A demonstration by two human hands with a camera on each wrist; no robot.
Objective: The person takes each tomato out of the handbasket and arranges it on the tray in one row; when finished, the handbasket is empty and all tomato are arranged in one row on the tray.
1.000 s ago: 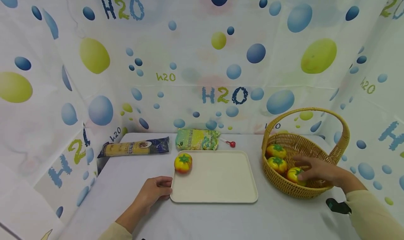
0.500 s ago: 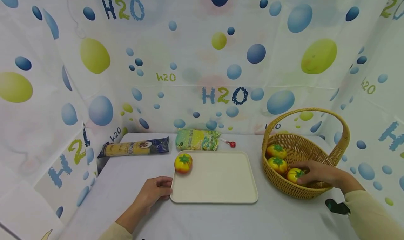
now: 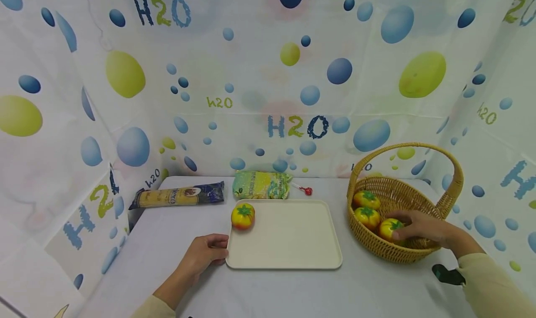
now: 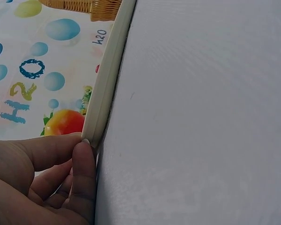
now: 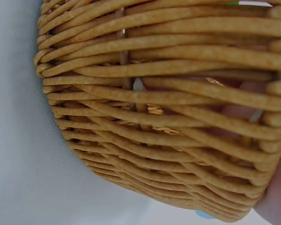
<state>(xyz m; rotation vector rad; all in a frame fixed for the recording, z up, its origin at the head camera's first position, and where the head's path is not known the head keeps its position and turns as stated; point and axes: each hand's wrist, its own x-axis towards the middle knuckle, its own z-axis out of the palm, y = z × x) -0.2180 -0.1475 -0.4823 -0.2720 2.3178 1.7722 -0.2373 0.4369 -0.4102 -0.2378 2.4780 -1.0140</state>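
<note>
My left hand is at the near left corner of a cream tray. In the left wrist view, its thumb and finger pinch the tray's rim. One yellow-red tomato with a green leafy top sits in the tray's far left corner. At the right, my right hand reaches into a wicker basket and grips a tomato, thumb on the near side. Two more tomatoes, one farther back and one nearer, lie beside it. In the right wrist view the basket's weave hides most of that hand.
Behind the tray lie a long pasta packet, a green-yellow packet and a red lollipop. The basket's tall handle arches above its opening. A patterned curtain encloses the white table at the back and sides.
My right hand has lowered into the basket and closed round the front tomato, which has shifted slightly. The left hand and tray have stayed put.
</note>
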